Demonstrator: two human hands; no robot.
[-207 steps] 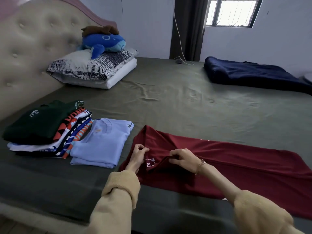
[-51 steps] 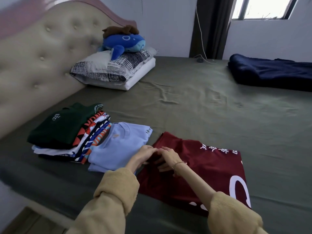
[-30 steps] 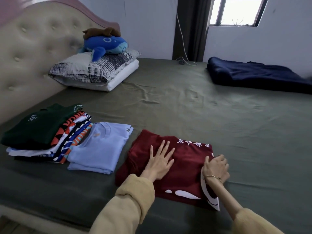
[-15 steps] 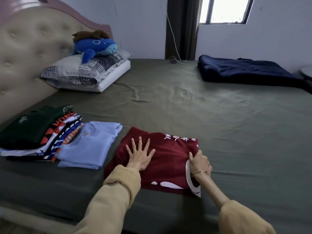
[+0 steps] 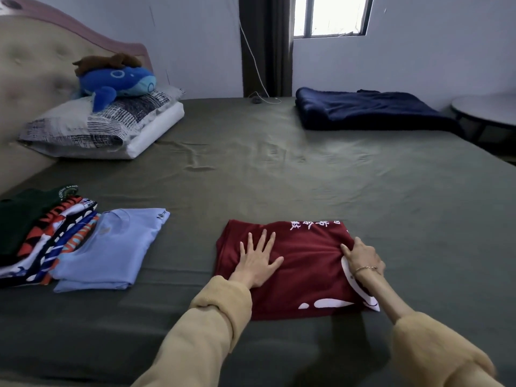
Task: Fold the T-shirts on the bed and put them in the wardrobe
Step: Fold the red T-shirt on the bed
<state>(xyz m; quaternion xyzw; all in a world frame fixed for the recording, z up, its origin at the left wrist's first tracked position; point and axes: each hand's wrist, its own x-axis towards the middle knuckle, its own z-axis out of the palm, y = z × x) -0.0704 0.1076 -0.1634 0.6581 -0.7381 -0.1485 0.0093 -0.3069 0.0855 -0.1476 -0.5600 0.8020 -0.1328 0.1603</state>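
Olive-green bed sheet (image 5: pixel 279 169), bedroom, window at 12 o'clock. Maroon T-shirt (image 5: pixel 304 275) lies near the front edge at approx 6 o'clock, now a compact rectangle w/ white lettering along its far edge and white print at the right/near edges.

L hand (image 5: pixel 258 261): flat on shirt's left half, fingers spread, pressing cloth down. R hand (image 5: pixel 363 256): at shirt's right edge, fingers curled, pinching the fabric there; wrinkles radiate from the pinch twd centre.

Change: ~7 s back the shirt was a long strip stretched out to 3 o'clock; since then it has been doubled over, and in the last sec. the hands went from meeting at the collar to one pressing, one tugging the edge. Judgement: fold essentially done, this is the smoothing/squaring pass. Shirt also sits further from the others than it did half a sec. ago.

Light blue T-shirt (image 5: pixel 111 250), folded, at 9 o'clock, apart from the maroon one. Touching it further left: stack of folded T-shirts (image 5: pixel 42 233), dark green on top. Nothing in the wardrobe yet as far as visible; wardrobe not in view.

Further out: pillows (image 5: pixel 106 127) w/ blue whale plush (image 5: pixel 117 82) at 10 o'clock, navy blanket (image 5: pixel 371 111) at 1 o'clock.
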